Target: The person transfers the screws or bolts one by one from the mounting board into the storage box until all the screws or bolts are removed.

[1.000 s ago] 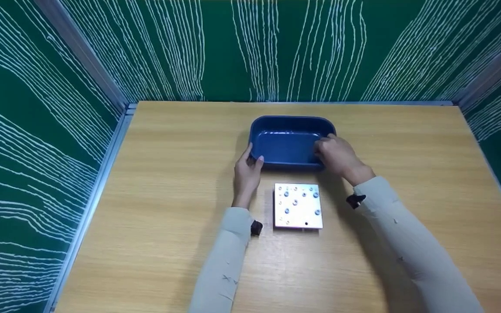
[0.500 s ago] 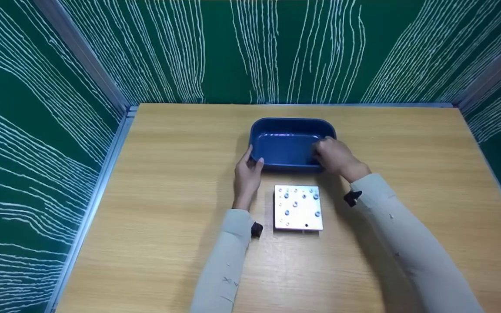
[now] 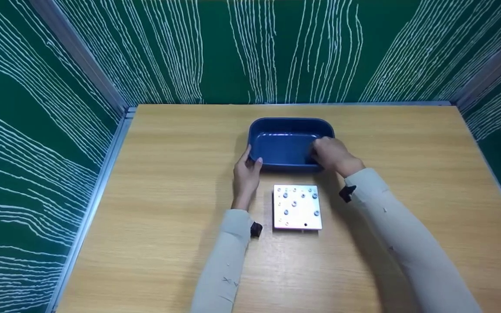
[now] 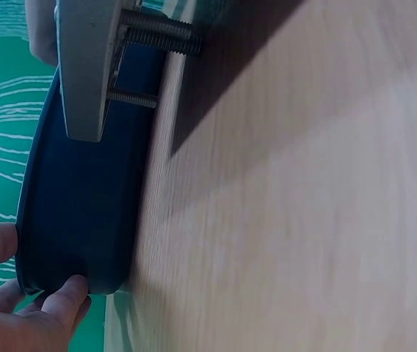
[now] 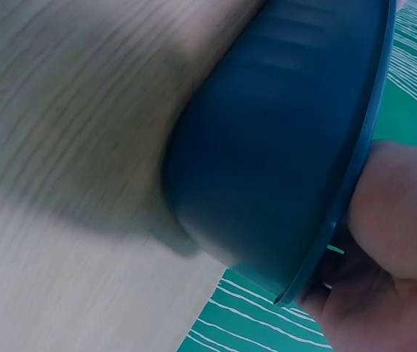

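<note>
A dark blue rectangular tub with rounded corners stands on the table. My left hand grips its near left corner, thumb on the rim and fingers along the outer wall, as the left wrist view confirms. Over the right end of the tub, my right hand bends down past the rim with curled fingers. Those fingertips are hidden inside the tub, and I cannot tell whether they hold anything. A square silver metal plate with several screws lies closer to me, between the forearms.
The wooden table reaches back to green walls with white wavy lines. In the left wrist view, threaded screws stick out beneath the metal plate. A metal frame rail follows the table's left edge.
My right hand and forearm have shifted slightly left, the fingers staying inside the tub. The left hand keeps its hold on the corner; tub and plate stay in place.
</note>
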Tool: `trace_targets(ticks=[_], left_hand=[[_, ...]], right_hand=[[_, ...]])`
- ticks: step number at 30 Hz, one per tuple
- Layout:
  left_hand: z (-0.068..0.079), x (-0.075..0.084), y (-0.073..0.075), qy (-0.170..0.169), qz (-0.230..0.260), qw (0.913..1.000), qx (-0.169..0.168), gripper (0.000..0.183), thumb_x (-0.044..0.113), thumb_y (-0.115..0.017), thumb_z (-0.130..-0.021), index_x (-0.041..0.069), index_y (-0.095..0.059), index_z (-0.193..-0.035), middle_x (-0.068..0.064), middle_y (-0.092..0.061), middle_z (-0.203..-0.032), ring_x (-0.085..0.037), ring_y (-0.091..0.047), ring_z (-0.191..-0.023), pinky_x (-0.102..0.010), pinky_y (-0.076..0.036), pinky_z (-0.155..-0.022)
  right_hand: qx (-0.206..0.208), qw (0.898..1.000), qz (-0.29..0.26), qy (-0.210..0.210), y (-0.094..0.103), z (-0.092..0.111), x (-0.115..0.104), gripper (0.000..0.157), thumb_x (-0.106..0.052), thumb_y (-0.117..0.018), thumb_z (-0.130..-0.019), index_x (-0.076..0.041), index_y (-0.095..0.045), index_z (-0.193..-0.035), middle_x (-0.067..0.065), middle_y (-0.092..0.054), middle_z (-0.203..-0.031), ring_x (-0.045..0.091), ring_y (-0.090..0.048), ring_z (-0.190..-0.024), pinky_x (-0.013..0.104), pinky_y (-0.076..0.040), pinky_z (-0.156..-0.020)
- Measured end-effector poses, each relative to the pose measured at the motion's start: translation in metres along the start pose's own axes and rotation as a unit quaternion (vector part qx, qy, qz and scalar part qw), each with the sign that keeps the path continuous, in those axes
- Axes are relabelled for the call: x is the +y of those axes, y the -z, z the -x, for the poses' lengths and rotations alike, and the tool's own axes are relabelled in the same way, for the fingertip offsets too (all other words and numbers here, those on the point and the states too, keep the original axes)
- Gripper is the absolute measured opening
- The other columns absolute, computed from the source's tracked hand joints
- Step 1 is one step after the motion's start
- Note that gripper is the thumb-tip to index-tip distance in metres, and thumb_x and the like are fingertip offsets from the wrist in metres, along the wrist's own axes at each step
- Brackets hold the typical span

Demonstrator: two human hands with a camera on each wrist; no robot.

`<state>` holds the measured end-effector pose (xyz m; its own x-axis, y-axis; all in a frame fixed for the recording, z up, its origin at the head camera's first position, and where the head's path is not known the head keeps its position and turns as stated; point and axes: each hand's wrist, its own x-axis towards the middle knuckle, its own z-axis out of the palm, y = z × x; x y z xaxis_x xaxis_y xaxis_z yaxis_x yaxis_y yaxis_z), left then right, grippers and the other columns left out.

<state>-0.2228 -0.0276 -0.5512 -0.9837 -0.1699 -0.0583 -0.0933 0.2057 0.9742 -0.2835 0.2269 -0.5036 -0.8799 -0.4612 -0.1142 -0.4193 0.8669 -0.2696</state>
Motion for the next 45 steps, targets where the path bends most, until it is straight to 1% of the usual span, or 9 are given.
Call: trace_targets(ticks=[8,12,18,21,24,28,31,38,45], left_hand=[[-0.001,0.000,0.000,-0.006,0.005,1.0000,0.003,0.059,0.014,-0.063,-0.106,0.011,-0.043,-0.162,-0.015,-0.045,-0.163,-0.028,-0.052,-0.145,-0.034,-0.045,-0.118],[0.001,0.001,0.000,0.007,-0.005,1.0000,0.003,0.058,0.017,-0.062,-0.107,0.015,-0.043,-0.162,-0.012,-0.045,-0.165,-0.027,-0.053,-0.144,-0.035,-0.046,-0.116],[0.002,0.000,0.000,0.014,-0.017,0.9998,0.004,0.058,0.019,-0.062,-0.108,0.017,-0.042,-0.163,-0.011,-0.043,-0.166,-0.027,-0.052,-0.145,-0.036,-0.045,-0.117],[0.002,-0.001,0.000,0.014,-0.020,0.9997,0.002,0.059,0.020,-0.062,-0.108,0.017,-0.042,-0.163,-0.010,-0.043,-0.166,-0.027,-0.051,-0.146,-0.036,-0.045,-0.118],[0.001,0.000,0.000,0.013,-0.021,0.9997,0.004,0.059,0.020,-0.062,-0.108,0.018,-0.042,-0.163,-0.011,-0.043,-0.165,-0.027,-0.051,-0.146,-0.038,-0.044,-0.119],[0.000,0.000,0.000,0.010,-0.022,0.9997,0.005,0.059,0.019,-0.063,-0.107,0.017,-0.043,-0.163,-0.012,-0.044,-0.165,-0.028,-0.051,-0.146,-0.038,-0.043,-0.119],[0.000,0.000,0.000,0.012,-0.022,0.9997,0.003,0.059,0.020,-0.062,-0.108,0.017,-0.043,-0.163,-0.012,-0.043,-0.165,-0.028,-0.051,-0.146,-0.037,-0.044,-0.119],[0.001,-0.001,0.000,0.001,0.009,0.9999,-0.004,0.059,0.014,-0.062,-0.108,0.012,-0.042,-0.163,-0.014,-0.041,-0.166,-0.028,-0.049,-0.148,-0.034,-0.045,-0.118],[0.000,0.000,0.000,0.002,0.006,1.0000,-0.003,0.059,0.015,-0.062,-0.108,0.012,-0.041,-0.163,-0.012,-0.040,-0.167,-0.027,-0.047,-0.148,-0.033,-0.044,-0.118]], right_hand=[[-0.009,1.000,0.006,-0.005,0.000,-0.006,-0.003,0.018,-0.003,-0.062,-0.103,0.006,-0.077,-0.104,0.020,-0.076,-0.090,0.027,-0.071,-0.074,0.044,-0.061,-0.070],[-0.022,1.000,-0.003,-0.012,0.000,-0.008,-0.003,0.020,-0.003,-0.060,-0.104,0.004,-0.079,-0.107,0.020,-0.077,-0.097,0.028,-0.071,-0.080,0.046,-0.062,-0.076],[-0.027,0.999,0.001,-0.025,-0.003,-0.013,-0.002,0.023,-0.003,-0.058,-0.104,0.000,-0.072,-0.087,0.014,-0.070,-0.080,0.027,-0.067,-0.072,0.040,-0.055,-0.065],[-0.025,0.999,0.006,-0.025,-0.004,-0.014,-0.002,0.025,-0.004,-0.058,-0.104,-0.001,-0.069,-0.082,0.013,-0.067,-0.076,0.027,-0.065,-0.069,0.039,-0.053,-0.063],[-0.024,0.999,0.008,-0.023,-0.004,-0.015,-0.002,0.023,-0.004,-0.059,-0.104,0.001,-0.069,-0.084,0.016,-0.069,-0.079,0.028,-0.065,-0.071,0.042,-0.055,-0.064],[-0.029,0.999,0.001,-0.037,-0.004,-0.017,-0.002,0.019,-0.004,-0.059,-0.104,0.003,-0.071,-0.091,0.018,-0.072,-0.086,0.030,-0.068,-0.075,0.046,-0.059,-0.070],[-0.030,0.998,0.001,-0.048,-0.005,-0.019,-0.002,0.019,-0.005,-0.059,-0.105,0.003,-0.071,-0.092,0.020,-0.072,-0.087,0.031,-0.069,-0.076,0.048,-0.061,-0.072],[-0.006,0.998,0.030,-0.045,-0.010,-0.021,0.000,0.017,-0.006,-0.062,-0.102,0.008,-0.066,-0.094,0.023,-0.070,-0.087,0.034,-0.067,-0.075,0.054,-0.060,-0.072],[-0.013,0.998,0.034,-0.048,-0.009,-0.022,0.000,0.018,-0.007,-0.059,-0.104,0.006,-0.066,-0.093,0.022,-0.070,-0.086,0.035,-0.070,-0.076,0.052,-0.062,-0.073]])
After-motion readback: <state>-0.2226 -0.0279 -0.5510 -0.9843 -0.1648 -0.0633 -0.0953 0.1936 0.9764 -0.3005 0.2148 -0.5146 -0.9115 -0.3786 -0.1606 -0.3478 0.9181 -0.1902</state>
